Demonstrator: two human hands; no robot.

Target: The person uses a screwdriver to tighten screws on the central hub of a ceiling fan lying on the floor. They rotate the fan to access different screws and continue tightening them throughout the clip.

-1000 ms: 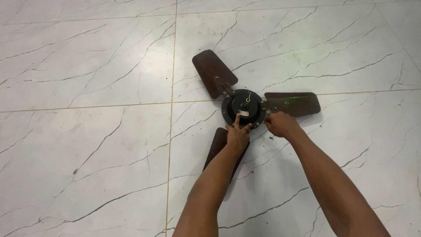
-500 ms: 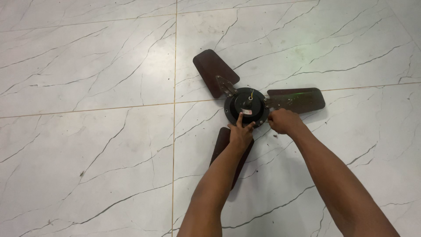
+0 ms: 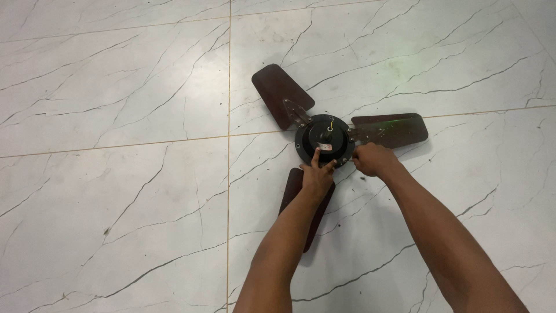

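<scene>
A dark brown ceiling fan lies flat on the white marble floor. Its round black motor hub (image 3: 322, 137) sits in the middle, with three blades spreading out: one to the upper left (image 3: 278, 93), one to the right (image 3: 391, 128), one toward me (image 3: 296, 191). My left hand (image 3: 318, 175) rests on the near rim of the hub, fingers pressed on it, covering part of the near blade. My right hand (image 3: 373, 160) is curled at the hub's right edge, by the root of the right blade; what it pinches is too small to tell.
White marble floor tiles with dark veins and thin golden grout lines (image 3: 229, 191) surround the fan. Small dark specks lie on the floor near my right hand.
Both hands stay on the hub. The view has shifted slightly, so the fan sits a little lower and further right in the picture; my left hand's fingers have spread a bit on the rim.
</scene>
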